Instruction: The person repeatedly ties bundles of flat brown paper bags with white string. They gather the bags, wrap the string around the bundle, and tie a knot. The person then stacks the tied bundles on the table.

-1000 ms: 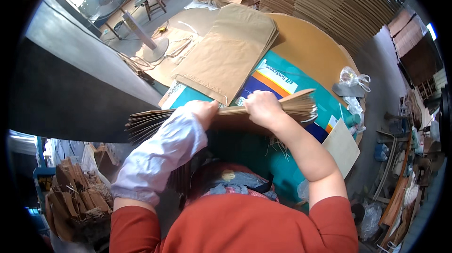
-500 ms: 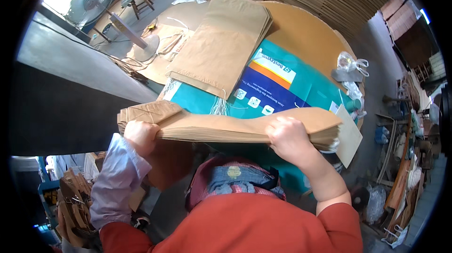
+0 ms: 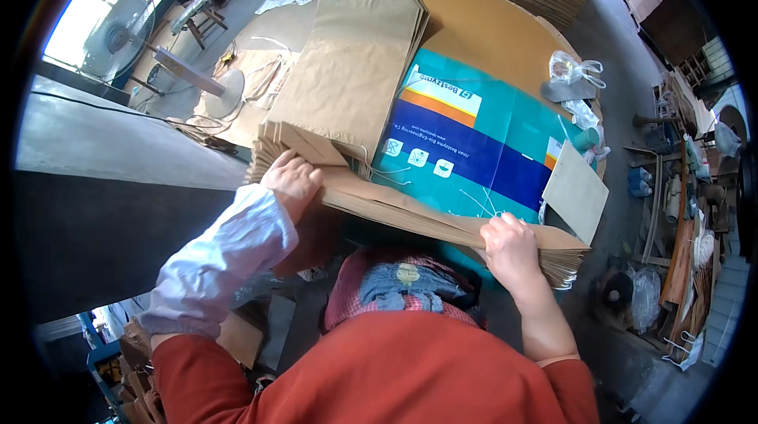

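I grip a thick bundle of flat brown paper bags (image 3: pixel 426 215) at both ends, left hand (image 3: pixel 292 179) and right hand (image 3: pixel 512 249) clenched, keeping it level above the bench (image 3: pixel 489 29) edge.

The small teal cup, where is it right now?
In the head view, the teal cup stands at the table's right edge, just below the clear plastic bag and above a loose cardboard sheet.
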A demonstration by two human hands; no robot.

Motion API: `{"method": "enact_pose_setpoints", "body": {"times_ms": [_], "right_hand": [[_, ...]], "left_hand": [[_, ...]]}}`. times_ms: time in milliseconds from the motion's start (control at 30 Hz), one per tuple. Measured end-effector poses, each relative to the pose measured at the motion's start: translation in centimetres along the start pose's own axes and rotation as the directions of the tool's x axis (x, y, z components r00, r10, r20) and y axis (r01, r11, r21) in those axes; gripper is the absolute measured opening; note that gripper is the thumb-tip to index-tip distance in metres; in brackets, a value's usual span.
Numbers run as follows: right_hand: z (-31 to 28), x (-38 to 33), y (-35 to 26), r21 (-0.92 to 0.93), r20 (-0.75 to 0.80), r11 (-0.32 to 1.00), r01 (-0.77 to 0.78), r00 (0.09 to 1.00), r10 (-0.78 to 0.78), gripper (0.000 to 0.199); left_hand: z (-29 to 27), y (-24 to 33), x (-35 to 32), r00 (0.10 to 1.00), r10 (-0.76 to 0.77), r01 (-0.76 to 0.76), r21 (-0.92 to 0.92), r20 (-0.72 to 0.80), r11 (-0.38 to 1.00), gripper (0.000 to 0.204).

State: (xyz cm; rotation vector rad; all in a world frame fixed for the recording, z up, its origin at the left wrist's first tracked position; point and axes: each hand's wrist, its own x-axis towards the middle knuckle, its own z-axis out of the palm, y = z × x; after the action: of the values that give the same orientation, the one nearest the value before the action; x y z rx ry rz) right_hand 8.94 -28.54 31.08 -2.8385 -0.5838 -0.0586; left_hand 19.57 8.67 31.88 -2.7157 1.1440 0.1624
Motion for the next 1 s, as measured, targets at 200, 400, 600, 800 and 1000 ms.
{"method": "enact_pose_setpoints", "body": {"times_ms": [200, 400, 600, 800, 1000], "right_hand": [[-0.6, 0.0, -0.7, -0.058, 0.065, 0.985, -0.164, 0.984, 0.168, 0.049], [-0.3, 0.3, -0.6, -0.004, 0.083, 0.991, -0.13, 0.988, 0.13, 0.037], [1.1, -0.7, 0.1, 0.076, -0.005, 0.989, -0.13, 0.991, 0.131, 0.016], [1.9, -1.6, 0.6, 0.075, -0.064, 0.978, -0.195, 0.978, 0.2, 0.004], [2.2, -2.4, 1.2, 0.148, -0.044, 0.977, -0.152, 0.986, 0.16, 0.016]], "left_hand": [[-0.3, -0.8, -0.3, 0.981, -0.135, 0.111, -0.173, -0.139, 0.979, 0.059], [0.0, -3.6, 3.1, 0.99, 0.12, -0.132, -0.171, -0.076, 0.976, 0.048], [2.6, -3.8, 3.3, 0.988, -0.073, 0.077, 0.023, -0.133, 0.997, 0.021], [3.0, 4.6, 4.3, 0.748, -0.637, 0.662, 0.142, -0.186, 0.736, 0.039], [-0.7, 9.6, 7.7, 0.952, -0.007, -0.033, -0.125, -0.305, 0.992, 0.033]]}}
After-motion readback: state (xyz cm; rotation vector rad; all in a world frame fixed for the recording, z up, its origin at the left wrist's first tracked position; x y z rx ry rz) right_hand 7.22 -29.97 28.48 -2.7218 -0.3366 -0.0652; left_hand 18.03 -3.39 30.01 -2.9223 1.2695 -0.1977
